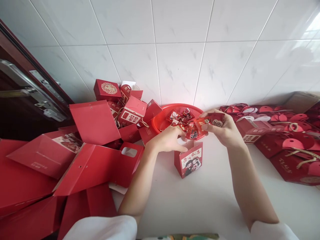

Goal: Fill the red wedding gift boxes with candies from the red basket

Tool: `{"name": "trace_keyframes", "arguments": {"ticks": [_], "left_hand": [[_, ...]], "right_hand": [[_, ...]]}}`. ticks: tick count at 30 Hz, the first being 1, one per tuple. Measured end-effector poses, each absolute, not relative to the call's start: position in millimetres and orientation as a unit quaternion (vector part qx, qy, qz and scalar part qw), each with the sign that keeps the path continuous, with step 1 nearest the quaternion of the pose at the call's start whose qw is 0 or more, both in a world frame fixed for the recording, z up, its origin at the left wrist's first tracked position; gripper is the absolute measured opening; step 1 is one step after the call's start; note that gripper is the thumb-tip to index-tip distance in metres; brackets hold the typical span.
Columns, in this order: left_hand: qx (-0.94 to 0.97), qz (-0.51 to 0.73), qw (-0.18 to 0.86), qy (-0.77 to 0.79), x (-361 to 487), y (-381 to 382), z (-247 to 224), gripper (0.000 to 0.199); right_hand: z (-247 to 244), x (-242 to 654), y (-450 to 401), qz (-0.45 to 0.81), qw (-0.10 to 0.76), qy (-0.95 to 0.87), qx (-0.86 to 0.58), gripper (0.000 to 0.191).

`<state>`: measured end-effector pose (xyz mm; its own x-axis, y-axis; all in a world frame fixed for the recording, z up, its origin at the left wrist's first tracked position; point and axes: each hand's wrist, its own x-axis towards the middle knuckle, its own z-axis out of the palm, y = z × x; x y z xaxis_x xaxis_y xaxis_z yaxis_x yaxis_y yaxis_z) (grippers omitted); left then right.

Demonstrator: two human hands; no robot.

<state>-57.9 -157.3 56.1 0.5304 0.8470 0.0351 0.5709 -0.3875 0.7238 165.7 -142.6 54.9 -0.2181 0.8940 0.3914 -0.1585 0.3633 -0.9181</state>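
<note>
— What is seen at the far left?
— A dark door [15, 110] with a steel handle is seen, and flat red cardboard boxes [95, 123] are heaped against the white tiled wall [175, 50].
— What is placed next along?
— A red plastic basket [162, 116] is set by the wall, with red candy packets [181, 116] piled in it.
— And the left hand [165, 140]?
— It is held just above a small red gift box [188, 160], which is stood upright on the white table [207, 206]. The fingers are bunched narrowly by the packets; whether one is gripped cannot be told.
— And the right hand [220, 128]?
— A red packet bunch [212, 120] is pinched between thumb and fingers.
— What lies furthest right?
— Folded red gift bags [287, 156] with cord handles are laid out.
</note>
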Motion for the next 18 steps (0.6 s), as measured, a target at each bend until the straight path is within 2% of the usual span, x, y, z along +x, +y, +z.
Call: {"name": "trace_keyframes", "arguments": {"ticks": [4,11,18], "left_hand": [[0.807,0.223,0.339,0.429,-55.0,-158.0,52.6,0.042],[0.831,0.160,0.322,0.425,-55.2,-159.4,50.5,0.044],[0.821,0.202,0.335,0.417,-59.9,-150.5,40.9,0.059]], "right_hand": [[56.6,171.3,-141.8,0.471,0.530,-0.637,-0.302,0.033],[64.8,170.9,-148.8,0.457,0.410,-0.738,-0.280,0.022],[60.3,159.1,-144.4,0.421,0.344,-0.792,-0.276,0.015]]}}
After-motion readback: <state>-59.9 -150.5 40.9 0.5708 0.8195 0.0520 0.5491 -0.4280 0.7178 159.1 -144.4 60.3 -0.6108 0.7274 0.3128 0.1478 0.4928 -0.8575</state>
